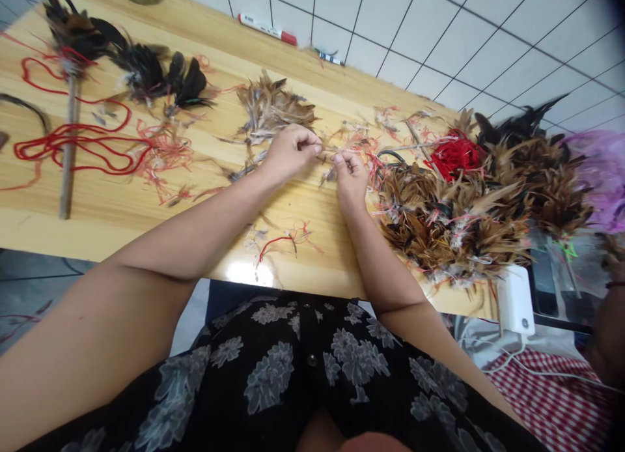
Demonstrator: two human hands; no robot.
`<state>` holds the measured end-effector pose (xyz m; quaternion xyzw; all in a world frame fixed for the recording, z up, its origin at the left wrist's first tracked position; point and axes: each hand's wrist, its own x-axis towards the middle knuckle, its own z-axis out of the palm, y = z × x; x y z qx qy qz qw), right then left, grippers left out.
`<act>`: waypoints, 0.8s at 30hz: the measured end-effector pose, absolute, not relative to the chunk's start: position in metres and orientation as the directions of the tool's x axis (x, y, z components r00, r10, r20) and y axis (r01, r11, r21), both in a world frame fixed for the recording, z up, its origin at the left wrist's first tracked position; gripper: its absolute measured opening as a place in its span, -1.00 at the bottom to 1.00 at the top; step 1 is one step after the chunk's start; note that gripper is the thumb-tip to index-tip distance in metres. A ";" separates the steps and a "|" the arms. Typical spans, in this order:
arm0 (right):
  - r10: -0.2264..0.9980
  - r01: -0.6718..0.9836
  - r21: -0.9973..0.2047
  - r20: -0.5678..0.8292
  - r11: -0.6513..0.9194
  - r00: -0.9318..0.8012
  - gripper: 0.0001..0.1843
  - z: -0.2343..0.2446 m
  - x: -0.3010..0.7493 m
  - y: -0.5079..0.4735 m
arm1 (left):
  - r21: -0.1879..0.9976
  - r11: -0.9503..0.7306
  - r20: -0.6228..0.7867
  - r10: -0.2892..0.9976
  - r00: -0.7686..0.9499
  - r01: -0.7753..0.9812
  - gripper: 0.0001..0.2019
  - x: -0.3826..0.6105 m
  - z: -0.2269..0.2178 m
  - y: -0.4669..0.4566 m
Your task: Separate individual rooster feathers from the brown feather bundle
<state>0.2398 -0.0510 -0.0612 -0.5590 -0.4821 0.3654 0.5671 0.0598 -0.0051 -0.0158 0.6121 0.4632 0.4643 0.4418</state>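
Note:
My left hand [290, 151] and my right hand [350, 175] meet over the middle of the wooden table [195, 204]. Both are closed in a pinch on a small bundle of brown feathers [328, 154] held between them, with thin red thread around it. A loose heap of brown feathers [273, 107] lies just beyond my left hand. A large pile of tied brown and black feather bundles [469, 211] sits right of my right hand, with a ball of red thread [456, 154] on top of it.
Red cord [78, 142] loops over the table's left side beside a stick [68, 152] and black feather bunches [146, 71]. A red-capped marker [267, 29] lies at the far edge. Thread scraps [283, 238] litter the front. Another person's arm [608, 335] is at the right.

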 end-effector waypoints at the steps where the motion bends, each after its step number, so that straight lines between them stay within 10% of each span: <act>1: 0.953 0.126 -0.986 0.138 0.107 0.268 -0.47 -0.060 0.240 -0.051 | 0.963 -0.202 0.181 0.975 0.131 0.176 -0.77 0.057 -0.015 -0.003; 11: 0.950 0.199 -0.967 0.204 0.159 0.237 -0.47 -0.069 0.243 -0.047 | 0.989 -0.008 0.033 0.986 0.165 -0.147 -0.77 0.058 -0.016 0.000; 24: 0.967 0.158 -0.979 0.158 0.128 0.200 -0.50 -0.068 0.235 -0.046 | 0.990 0.040 -0.006 0.971 0.240 -0.138 -0.75 0.067 -0.023 -0.006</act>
